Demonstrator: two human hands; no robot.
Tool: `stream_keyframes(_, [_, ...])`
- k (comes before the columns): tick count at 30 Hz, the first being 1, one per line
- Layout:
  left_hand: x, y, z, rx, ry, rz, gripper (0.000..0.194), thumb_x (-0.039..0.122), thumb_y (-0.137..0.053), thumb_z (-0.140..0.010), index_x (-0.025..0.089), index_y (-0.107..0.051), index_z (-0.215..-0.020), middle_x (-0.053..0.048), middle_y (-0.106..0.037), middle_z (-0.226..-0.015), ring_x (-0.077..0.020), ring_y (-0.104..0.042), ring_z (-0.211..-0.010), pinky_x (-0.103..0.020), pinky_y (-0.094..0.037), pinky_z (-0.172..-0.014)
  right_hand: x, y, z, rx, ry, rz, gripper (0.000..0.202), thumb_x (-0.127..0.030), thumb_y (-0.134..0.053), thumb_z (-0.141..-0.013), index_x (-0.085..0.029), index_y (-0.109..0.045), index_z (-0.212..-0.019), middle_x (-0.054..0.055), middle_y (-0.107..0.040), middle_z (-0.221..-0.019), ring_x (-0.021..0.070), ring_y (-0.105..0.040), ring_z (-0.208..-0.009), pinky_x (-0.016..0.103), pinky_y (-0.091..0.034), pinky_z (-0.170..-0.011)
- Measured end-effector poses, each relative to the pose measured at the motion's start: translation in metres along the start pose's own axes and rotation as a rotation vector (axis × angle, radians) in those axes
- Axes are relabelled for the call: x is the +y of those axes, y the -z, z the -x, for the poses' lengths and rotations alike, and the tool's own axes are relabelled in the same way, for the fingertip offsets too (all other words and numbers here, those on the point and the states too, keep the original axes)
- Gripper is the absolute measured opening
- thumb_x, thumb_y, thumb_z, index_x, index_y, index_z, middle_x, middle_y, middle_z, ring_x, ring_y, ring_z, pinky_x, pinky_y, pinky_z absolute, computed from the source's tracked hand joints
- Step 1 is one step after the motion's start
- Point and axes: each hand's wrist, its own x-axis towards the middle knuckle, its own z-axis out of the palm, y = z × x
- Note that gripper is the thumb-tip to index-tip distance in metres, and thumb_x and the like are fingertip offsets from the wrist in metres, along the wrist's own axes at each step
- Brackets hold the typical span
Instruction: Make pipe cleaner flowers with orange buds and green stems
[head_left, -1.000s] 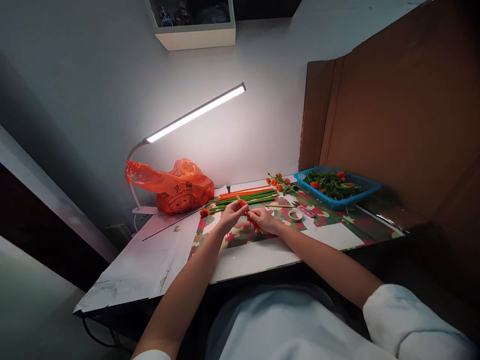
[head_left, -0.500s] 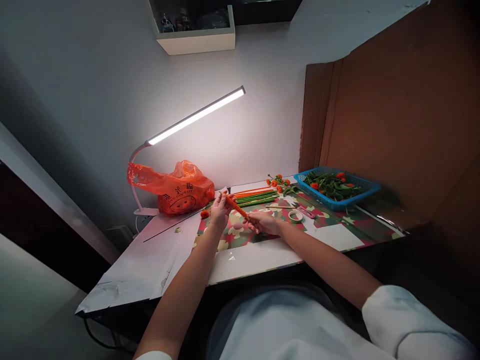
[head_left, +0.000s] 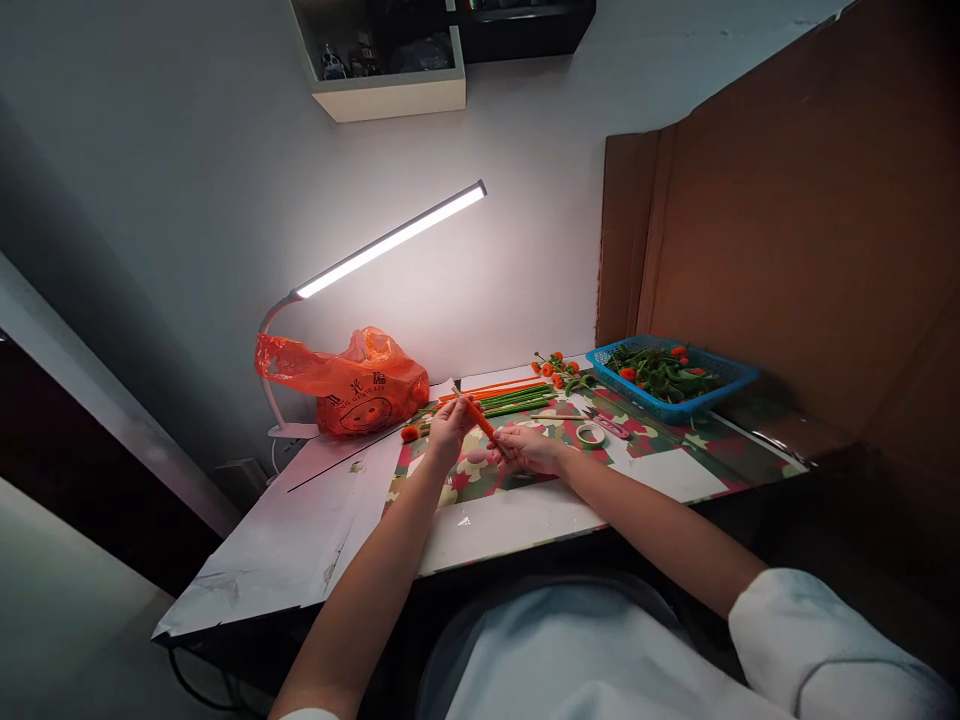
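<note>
Above the patterned mat (head_left: 525,478), the left hand (head_left: 448,432) and right hand (head_left: 529,447) both pinch an orange fuzzy stick (head_left: 480,419), which seems light, soft and easily bent, so holding it near both ends looks safest.

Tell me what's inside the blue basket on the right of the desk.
The blue basket holds a heap of green leafy stems with a few small orange-red balls among them. Whatever lies under the heap, and the basket's bottom, is covered.
</note>
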Motion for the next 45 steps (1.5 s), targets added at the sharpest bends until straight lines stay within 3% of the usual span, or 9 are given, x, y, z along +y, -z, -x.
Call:
stream_keyframes(4, [-0.007,-0.010,0.010,-0.084,0.076,-0.102,0.043,0.048,-0.078,-0.060,0.013,-0.066,-0.083,-0.005,-0.068,-0.077,-0.0148,-0.064,-0.073,-0.030,-0.050,-0.073,0.003,-0.001,-0.005,0.060,0.080,-0.054,0.023,-0.032,-0.062,-0.086,-0.012,-0.058,-0.075,0.002,-0.062,-0.061,0.0104,-0.061,-0.053,0.023,-0.051,-0.058])
stream_keyframes(9, [-0.010,-0.017,0.018,-0.178,0.067,-0.166,0.041,0.048,-0.076,-0.063,0.013,-0.067,-0.083,-0.005,-0.068,-0.078,-0.0131,-0.061,-0.070,-0.028,-0.050,-0.070,0.000,-0.001,-0.005,0.128,0.158,-0.047,0.022,-0.033,-0.066,-0.082,-0.012,-0.060,-0.076,-0.001,-0.060,-0.058,0.0084,-0.058,-0.050,0.019,-0.045,-0.052])
stream_keyframes(19, [-0.015,-0.020,0.018,-0.142,0.011,-0.217,0.043,0.052,-0.076,-0.060,0.014,-0.069,-0.079,-0.003,-0.066,-0.078,-0.0127,-0.059,-0.072,-0.027,-0.051,-0.071,-0.003,-0.001,-0.007,0.157,0.258,0.035,0.035,-0.045,-0.073,-0.072,-0.013,-0.059,-0.075,-0.004,-0.054,-0.055,0.0052,-0.047,-0.047,0.018,-0.037,-0.047])
stream_keyframes(24, [-0.015,-0.020,0.017,-0.145,0.083,-0.167,0.043,0.050,-0.077,-0.059,0.013,-0.067,-0.079,-0.004,-0.067,-0.080,-0.0133,-0.060,-0.074,-0.029,-0.051,-0.073,-0.004,0.001,-0.007,0.118,0.209,0.030,0.034,-0.045,-0.072,-0.073,-0.014,-0.057,-0.074,-0.006,-0.050,-0.053,0.0038,-0.039,-0.042,0.017,-0.027,-0.040])
stream_keyframes(36, [0.001,0.012,-0.008,0.138,-0.034,-0.099,0.041,0.050,-0.067,-0.071,0.015,-0.063,-0.094,-0.009,-0.070,-0.090,-0.0184,-0.065,-0.087,-0.030,-0.051,-0.072,-0.004,0.003,-0.004,0.090,0.003,0.057,0.024,-0.035,-0.058,-0.085,-0.013,-0.061,-0.075,-0.005,-0.046,-0.048,0.0050,-0.037,-0.040,0.016,-0.028,-0.039])
stream_keyframes(38, [0.003,0.011,-0.006,0.098,-0.001,-0.091,0.043,0.050,-0.066,-0.072,0.016,-0.063,-0.099,-0.010,-0.070,-0.094,-0.0188,-0.064,-0.088,-0.030,-0.051,-0.072,-0.004,0.003,-0.004,0.089,0.010,0.052,0.024,-0.036,-0.059,-0.084,-0.013,-0.061,-0.075,-0.006,-0.045,-0.048,0.0047,-0.036,-0.039,0.016,-0.028,-0.039])
stream_keyframes(41, [0.003,0.004,0.002,-0.077,0.124,-0.141,0.045,0.044,-0.074,-0.066,0.017,-0.065,-0.102,-0.009,-0.069,-0.098,-0.0177,-0.064,-0.085,-0.029,-0.050,-0.072,-0.004,0.004,-0.006,0.110,0.052,0.039,0.023,-0.035,-0.059,-0.084,-0.013,-0.060,-0.076,-0.006,-0.045,-0.048,0.0042,-0.036,-0.039,0.015,-0.028,-0.039])
stream_keyframes(43, [0.001,0.001,0.007,-0.229,0.222,-0.208,0.043,0.033,-0.081,-0.060,0.016,-0.068,-0.097,-0.008,-0.069,-0.092,-0.0164,-0.064,-0.079,-0.030,-0.049,-0.074,-0.004,0.005,-0.007,0.121,0.091,0.030,0.024,-0.036,-0.058,-0.084,-0.014,-0.058,-0.075,-0.006,-0.045,-0.048,0.0046,-0.037,-0.040,0.016,-0.028,-0.039])
stream_keyframes(45, [-0.001,0.001,0.008,-0.294,0.223,-0.240,0.035,0.031,-0.081,-0.060,0.014,-0.070,-0.089,-0.007,-0.069,-0.087,-0.0149,-0.063,-0.075,-0.030,-0.049,-0.076,-0.003,0.006,-0.008,0.122,0.110,0.031,0.025,-0.037,-0.058,-0.084,-0.015,-0.056,-0.073,-0.006,-0.045,-0.049,0.0052,-0.038,-0.041,0.016,-0.030,-0.040])
